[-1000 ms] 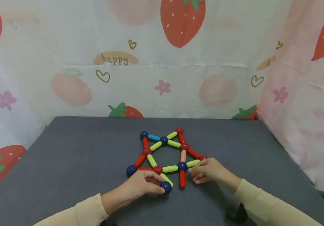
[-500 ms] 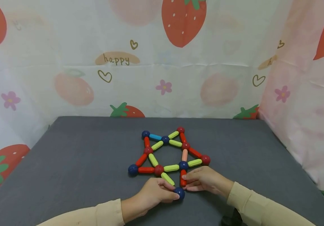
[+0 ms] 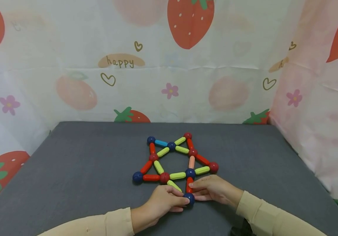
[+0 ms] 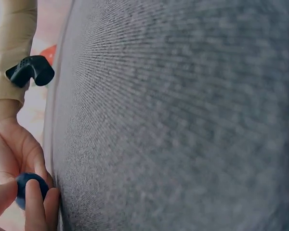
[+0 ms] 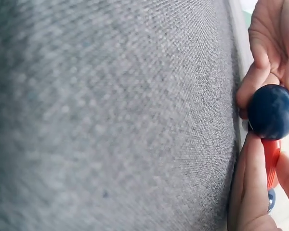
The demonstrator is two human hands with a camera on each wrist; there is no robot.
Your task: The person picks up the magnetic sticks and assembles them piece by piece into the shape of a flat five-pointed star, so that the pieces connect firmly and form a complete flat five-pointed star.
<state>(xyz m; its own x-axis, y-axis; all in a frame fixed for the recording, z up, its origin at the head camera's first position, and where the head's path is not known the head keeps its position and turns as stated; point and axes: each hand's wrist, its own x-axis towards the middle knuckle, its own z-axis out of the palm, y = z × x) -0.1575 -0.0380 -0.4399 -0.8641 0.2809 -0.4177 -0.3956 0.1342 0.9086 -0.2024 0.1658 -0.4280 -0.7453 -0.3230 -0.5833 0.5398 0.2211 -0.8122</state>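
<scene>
A star-like figure of coloured rods and balls lies flat on the grey table (image 3: 98, 157). My left hand (image 3: 161, 203) pinches a dark blue ball (image 3: 189, 199) at the figure's near point. That ball meets the near end of a red rod (image 3: 189, 185), which my right hand (image 3: 214, 188) grips between thumb and fingers. In the right wrist view the blue ball (image 5: 272, 111) sits against the red rod (image 5: 271, 161). A yellow-green rod (image 3: 174, 186) runs from a red ball (image 3: 164, 178) towards the left fingers, which hide its near end.
The figure's other balls, such as the blue ball (image 3: 138, 177) at left and the red ball (image 3: 214, 167) at right, lie just beyond the hands. A strawberry-print cloth (image 3: 169, 65) rises behind the table and along its sides.
My left hand has carried the blue ball rightward to the red rod's end. My right hand has come from beside the right-hand red ball to grip that rod.
</scene>
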